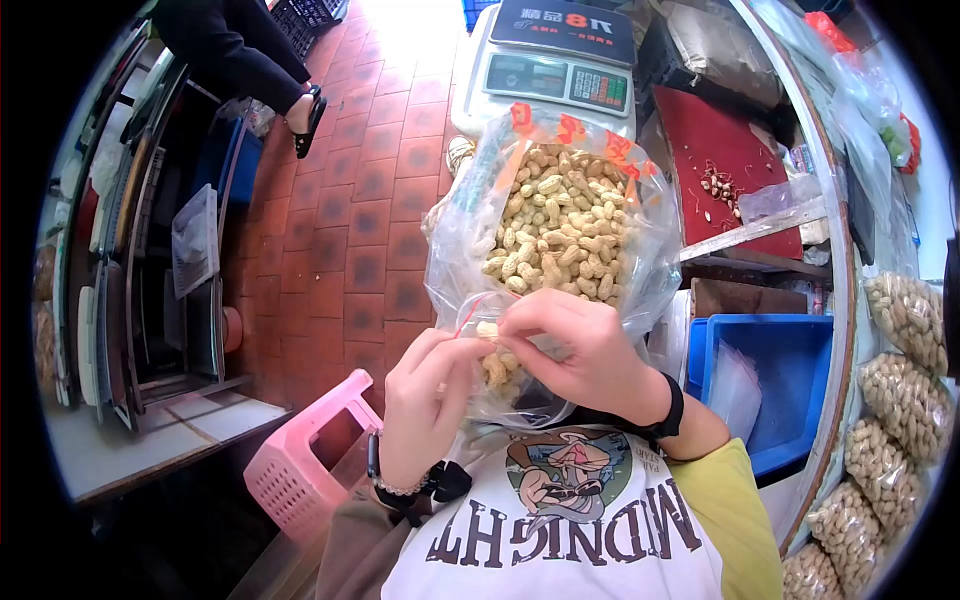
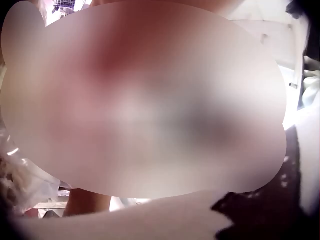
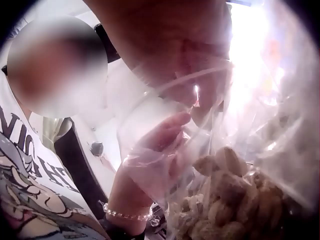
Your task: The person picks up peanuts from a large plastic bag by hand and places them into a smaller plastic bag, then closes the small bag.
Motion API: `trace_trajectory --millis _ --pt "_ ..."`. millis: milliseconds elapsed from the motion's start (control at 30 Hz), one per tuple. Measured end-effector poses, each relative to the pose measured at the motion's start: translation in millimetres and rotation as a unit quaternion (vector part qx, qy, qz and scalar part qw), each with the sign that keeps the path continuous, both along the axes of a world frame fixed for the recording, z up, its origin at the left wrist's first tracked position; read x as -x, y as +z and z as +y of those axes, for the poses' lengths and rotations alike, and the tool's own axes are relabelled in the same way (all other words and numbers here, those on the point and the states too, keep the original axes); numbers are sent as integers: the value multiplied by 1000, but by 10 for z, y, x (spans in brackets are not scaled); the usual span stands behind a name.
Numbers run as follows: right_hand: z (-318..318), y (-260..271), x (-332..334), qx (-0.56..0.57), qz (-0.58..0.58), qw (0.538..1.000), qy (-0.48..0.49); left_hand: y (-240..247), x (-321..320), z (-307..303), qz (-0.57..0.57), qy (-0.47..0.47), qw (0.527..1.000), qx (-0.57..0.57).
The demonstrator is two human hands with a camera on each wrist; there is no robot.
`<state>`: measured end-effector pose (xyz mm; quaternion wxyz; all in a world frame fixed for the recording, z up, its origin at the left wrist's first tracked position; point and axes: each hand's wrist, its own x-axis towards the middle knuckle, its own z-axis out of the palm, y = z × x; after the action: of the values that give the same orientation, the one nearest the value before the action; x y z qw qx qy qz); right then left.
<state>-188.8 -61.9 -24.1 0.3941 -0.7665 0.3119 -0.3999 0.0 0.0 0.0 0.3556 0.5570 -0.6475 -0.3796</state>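
Note:
Both hands meet over the near side of a large clear plastic sack point(image 1: 455, 265) heaped with unshelled peanuts point(image 1: 560, 220). Between them is a small clear plastic bag point(image 1: 510, 398) with a red line near its mouth and some peanuts inside. My left hand point(image 1: 430, 390) pinches the bag's mouth from the left, thumb and fingertips together. From the right, my right hand point(image 1: 575, 345) pinches the mouth too, its fingertips close to the left ones. In the right wrist view, peanuts point(image 3: 227, 200) show through the plastic below the hands. The left wrist view is mostly blurred.
A digital scale point(image 1: 555, 80) stands beyond the sack. At right are a blue bin point(image 1: 770, 440) with flat plastic bags and a shelf of filled peanut bags point(image 1: 880, 470). A pink stool point(image 1: 310, 455) is at left; another person's legs point(image 1: 240, 45) are on the tiled floor.

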Motion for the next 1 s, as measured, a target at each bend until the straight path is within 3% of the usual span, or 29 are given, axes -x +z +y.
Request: trace_trajectory --millis 200,400,700,1000 --pt "24 55 79 -9 -40 999 -35 -25 51 -8 2 41 998 53" --pt "31 48 95 73 -20 996 -44 -101 32 -9 42 74 996 24" --pt "76 55 69 69 -41 997 -22 -48 74 -93 -30 -10 998 59" --pt "-22 96 213 309 122 943 0 -39 111 -104 -36 -26 997 58"
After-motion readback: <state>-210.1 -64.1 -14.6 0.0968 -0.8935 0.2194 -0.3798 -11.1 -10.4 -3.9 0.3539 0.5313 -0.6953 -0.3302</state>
